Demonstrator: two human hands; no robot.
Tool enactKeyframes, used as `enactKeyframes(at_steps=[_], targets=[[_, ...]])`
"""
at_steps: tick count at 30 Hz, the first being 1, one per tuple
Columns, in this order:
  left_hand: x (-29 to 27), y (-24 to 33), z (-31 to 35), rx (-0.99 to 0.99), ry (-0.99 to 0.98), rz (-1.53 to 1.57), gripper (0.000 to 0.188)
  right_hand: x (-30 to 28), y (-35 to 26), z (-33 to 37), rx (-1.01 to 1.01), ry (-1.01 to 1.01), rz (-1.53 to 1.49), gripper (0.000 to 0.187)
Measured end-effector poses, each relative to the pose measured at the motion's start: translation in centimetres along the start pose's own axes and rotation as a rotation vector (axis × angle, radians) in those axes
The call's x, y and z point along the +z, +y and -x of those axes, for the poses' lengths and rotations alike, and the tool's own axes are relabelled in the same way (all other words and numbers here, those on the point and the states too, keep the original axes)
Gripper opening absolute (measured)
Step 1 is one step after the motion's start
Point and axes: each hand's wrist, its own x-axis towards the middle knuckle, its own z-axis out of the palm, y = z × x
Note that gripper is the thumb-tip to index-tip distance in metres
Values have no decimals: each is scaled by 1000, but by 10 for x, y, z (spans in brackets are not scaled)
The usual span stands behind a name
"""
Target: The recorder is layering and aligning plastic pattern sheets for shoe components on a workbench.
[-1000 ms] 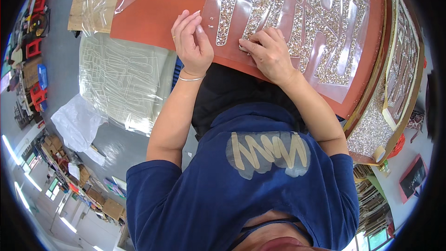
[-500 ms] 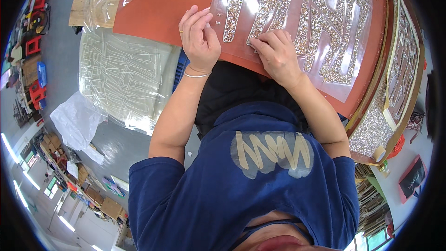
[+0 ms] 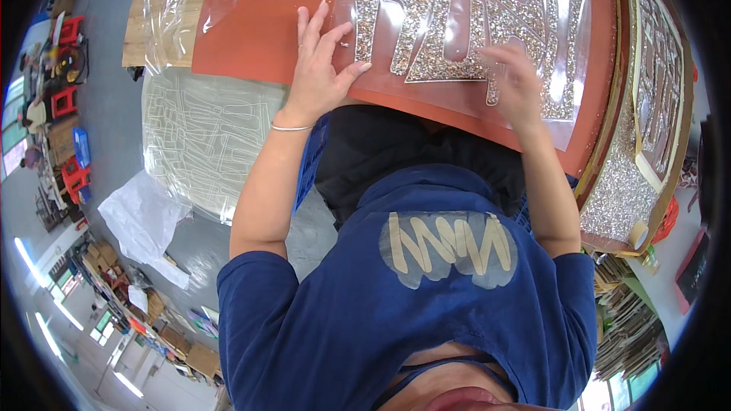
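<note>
The left hand (image 3: 321, 76) is raised at the near left corner of the clear sheet (image 3: 459, 30), its forearm slanting up and slightly inward from a bent elbow, a thin bracelet (image 3: 292, 128) around the wrist. Its fingers fan away from the body, with the index finger curving toward the sheet's left edge and the thumb stretched out to the right, so the grip is wide with nothing held; whether the fingertips touch the surface is hard to tell. The right hand (image 3: 519, 84) is over the near right part of the sheet, its forearm rising from a bent elbow and leaning a little to the left, fingers directed left. Motion blur smears those fingers, so I cannot tell how wide that grip is or whether it holds anything. The sheet, its shaped sections filled with glittering bits, lies flat on the red-orange worktop (image 3: 263, 23) in front of the person. Right of it stands a tray of silvery glitter (image 3: 618, 190).
</note>
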Motion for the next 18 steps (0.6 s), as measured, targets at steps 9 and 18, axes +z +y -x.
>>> enactKeyframes(at_steps=[9,18], targets=[[-5,9,-10,-142,-93,-33,61,-236,109,229,704,171,979,21],[1,-3,-1,-127,134,132,31,-213,73,162,398,423,911,16]])
